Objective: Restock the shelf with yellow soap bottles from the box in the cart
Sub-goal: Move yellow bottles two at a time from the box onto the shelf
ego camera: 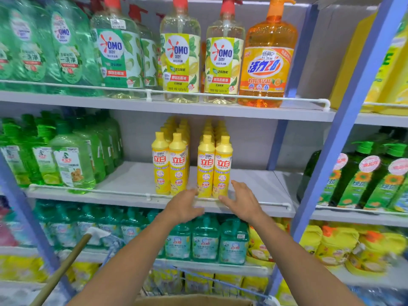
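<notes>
- Head view: your left hand (184, 206) and right hand (241, 202) are both at the front lip of the middle shelf (110, 192), holding nothing.
- The yellow soap bottles stand upright on that shelf in two groups: the right cluster (214, 168) and the left cluster (170, 164), with a bare gap between them.
- The right cluster sits at 12 o'clock from the gap between your hands. Left hand is at its 7 o'clock, right hand at its 5.
- Left hand: fingers loose, nearly straight, tips at the foot of the right cluster's left front bottle. Touching or just short, can't tell.
- Right hand: fingers spread wide, thumb tip at the foot of the right front bottle. The other fingers stand off at that bottle's 3 o'clock side.
- The left cluster is at 9 o'clock of the right one, apart from both hands.
- Count: two bottles in front per cluster, four fronts total. More rows run back behind each, but the caps overlap, so depth isn't countable.
- Look: slim yellow body, yellow cap, label white on top fading to yellow, bold red characters, round badges stacked below.
- Box (194, 300): only a brown cardboard edge shows at 6 o'clock of frame, contents hidden. Blue wire of the cart (220, 281) is just above it.
- Shelf above, 12 o'clock: two clear pump bottles with yellow labels (180, 58), and one orange pump bottle (268, 58) at their 3 o'clock.
</notes>
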`<state>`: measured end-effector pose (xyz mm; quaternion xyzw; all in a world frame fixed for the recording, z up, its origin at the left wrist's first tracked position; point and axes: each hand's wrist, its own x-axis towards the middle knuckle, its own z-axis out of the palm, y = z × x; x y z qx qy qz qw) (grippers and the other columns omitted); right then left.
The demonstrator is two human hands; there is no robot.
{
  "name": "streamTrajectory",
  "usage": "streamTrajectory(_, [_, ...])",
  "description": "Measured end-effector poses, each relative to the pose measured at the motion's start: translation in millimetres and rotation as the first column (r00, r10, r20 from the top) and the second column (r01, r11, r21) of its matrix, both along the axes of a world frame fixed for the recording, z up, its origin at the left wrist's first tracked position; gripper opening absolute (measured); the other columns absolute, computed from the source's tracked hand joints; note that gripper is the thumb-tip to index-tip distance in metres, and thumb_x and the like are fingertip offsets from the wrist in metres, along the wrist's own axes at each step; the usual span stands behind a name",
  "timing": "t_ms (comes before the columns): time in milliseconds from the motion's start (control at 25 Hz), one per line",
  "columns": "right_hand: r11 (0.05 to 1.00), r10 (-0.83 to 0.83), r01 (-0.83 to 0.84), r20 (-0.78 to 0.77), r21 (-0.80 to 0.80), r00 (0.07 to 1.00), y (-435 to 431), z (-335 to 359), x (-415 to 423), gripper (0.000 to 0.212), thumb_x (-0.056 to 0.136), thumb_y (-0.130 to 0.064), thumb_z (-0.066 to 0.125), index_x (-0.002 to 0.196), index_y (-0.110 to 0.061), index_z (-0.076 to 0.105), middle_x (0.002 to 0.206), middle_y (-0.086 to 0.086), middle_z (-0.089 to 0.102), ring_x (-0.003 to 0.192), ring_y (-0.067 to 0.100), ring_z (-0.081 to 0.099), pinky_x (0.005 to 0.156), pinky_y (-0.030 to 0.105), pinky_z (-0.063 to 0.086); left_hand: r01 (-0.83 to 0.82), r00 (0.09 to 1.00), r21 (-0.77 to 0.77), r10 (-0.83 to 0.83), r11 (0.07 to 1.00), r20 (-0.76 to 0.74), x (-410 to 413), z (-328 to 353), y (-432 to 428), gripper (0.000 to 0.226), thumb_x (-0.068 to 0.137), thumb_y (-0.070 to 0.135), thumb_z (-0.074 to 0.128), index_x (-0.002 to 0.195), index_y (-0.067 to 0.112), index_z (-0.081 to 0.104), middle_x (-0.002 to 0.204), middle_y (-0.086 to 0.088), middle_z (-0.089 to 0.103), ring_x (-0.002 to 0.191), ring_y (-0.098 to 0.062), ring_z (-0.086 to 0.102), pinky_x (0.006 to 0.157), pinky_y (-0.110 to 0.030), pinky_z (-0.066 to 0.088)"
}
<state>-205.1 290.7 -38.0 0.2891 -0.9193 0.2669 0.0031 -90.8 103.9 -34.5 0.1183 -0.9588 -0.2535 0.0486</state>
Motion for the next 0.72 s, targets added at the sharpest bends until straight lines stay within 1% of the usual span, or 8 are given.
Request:
streamTrajectory(40, [0.999, 0.004, -0.004, -0.009, 0.044, 1.0, 3, -2, 13, 0.061, 0.093, -0.05, 0.065, 0.141, -0.017, 0.047, 0.136, 0.012, 0.053, 0.129, 0.03, 0.05, 0.104, 0.039, 0.043, 0.057, 0.995, -0.086, -0.05, 0.995, 0.082, 15, -4, -2, 0.07, 0.086, 0.048, 0.072, 0.143, 0.014, 0.047, 0.143, -0.007, 0.054, 0.129, -0.026, 0.052, 0.102, -0.036, 0.046])
streamTrajectory(120, [0.988, 0.024, -0.015, -0.055, 0.155, 0.998, 7, -12, 44, 0.066, 0.093, -0.053, 0.063, 0.144, -0.017, 0.043, 0.14, 0.012, 0.049, 0.131, 0.031, 0.046, 0.107, 0.04, 0.041, 0.144, 0.974, -0.206, -0.102, 0.968, 0.205, 50, -17, -6, 0.076, 0.087, 0.055, 0.067, 0.146, 0.014, 0.043, 0.143, -0.01, 0.05, 0.129, -0.03, 0.049, 0.104, -0.043, 0.046])
streamTrajectory(200, [0.959, 0.053, -0.022, -0.102, 0.283, 0.993, 8, -29, 79, 0.078, 0.092, -0.059, 0.059, 0.15, -0.013, 0.037, 0.149, 0.012, 0.043, 0.138, 0.032, 0.04, 0.112, 0.042, 0.04, 0.17, 0.962, -0.271, -0.101, 0.947, 0.252, 84, -43, -7, 0.08, 0.088, 0.056, 0.064, 0.149, 0.013, 0.036, 0.141, -0.014, 0.047, 0.129, -0.034, 0.047, 0.103, -0.044, 0.044])
streamTrajectory(280, [0.915, 0.09, -0.039, -0.109, 0.402, 0.99, 7, -54, 116, 0.089, 0.092, -0.066, 0.054, 0.157, -0.011, 0.028, 0.16, 0.014, 0.033, 0.147, 0.033, 0.03, 0.118, 0.044, 0.034, 0.17, 0.964, -0.313, -0.091, 0.934, 0.251, 118, -76, -5, 0.084, 0.088, 0.059, 0.062, 0.151, 0.012, 0.032, 0.143, -0.015, 0.045, 0.133, -0.035, 0.044, 0.106, -0.045, 0.042])
streamTrajectory(400, [0.848, 0.149, -0.097, -0.06, 0.52, 0.987, 11, -107, 169, 0.091, 0.092, -0.069, 0.049, 0.16, -0.014, 0.022, 0.164, 0.015, 0.025, 0.15, 0.035, 0.025, 0.122, 0.045, 0.029, 0.17, 0.955, -0.291, -0.084, 0.941, 0.285, 166, -134, 2, 0.088, 0.086, 0.063, 0.061, 0.151, 0.013, 0.031, 0.148, -0.017, 0.042, 0.14, -0.036, 0.039, 0.112, -0.049, 0.038])
streamTrajectory(520, [0.814, 0.153, -0.149, 0.04, 0.561, 0.987, 16, -159, 212, 0.089, 0.092, -0.069, 0.05, 0.159, -0.015, 0.024, 0.162, 0.015, 0.027, 0.148, 0.036, 0.027, 0.119, 0.049, 0.032, 0.17, 0.931, -0.251, -0.072, 0.953, 0.357, 211, -182, 12, 0.091, 0.088, 0.063, 0.059, 0.156, 0.015, 0.024, 0.157, -0.017, 0.032, 0.148, -0.036, 0.027, 0.12, -0.051, 0.025])
streamTrajectory(560, [0.809, 0.144, -0.16, 0.073, 0.565, 0.987, 18, -175, 224, 0.089, 0.091, -0.069, 0.051, 0.158, -0.016, 0.026, 0.161, 0.015, 0.029, 0.147, 0.036, 0.029, 0.118, 0.049, 0.033, 0.172, 0.925, -0.247, -0.07, 0.954, 0.372, 223, -196, 14, 0.091, 0.088, 0.063, 0.058, 0.156, 0.015, 0.023, 0.157, -0.018, 0.03, 0.148, -0.036, 0.025, 0.12, -0.051, 0.024])
streamTrajectory(720, [0.794, 0.095, -0.212, 0.227, 0.57, 0.969, 27, -239, 256, 0.086, 0.093, -0.066, 0.052, 0.158, -0.016, 0.025, 0.154, 0.014, 0.035, 0.14, 0.037, 0.035, 0.11, 0.048, 0.04, 0.154, 0.886, -0.172, -0.059, 0.973, 0.46, 253, -257, 20, 0.082, 0.086, 0.066, 0.056, 0.147, 0.015, 0.034, 0.145, -0.016, 0.042, 0.138, -0.036, 0.036, 0.113, -0.05, 0.033])
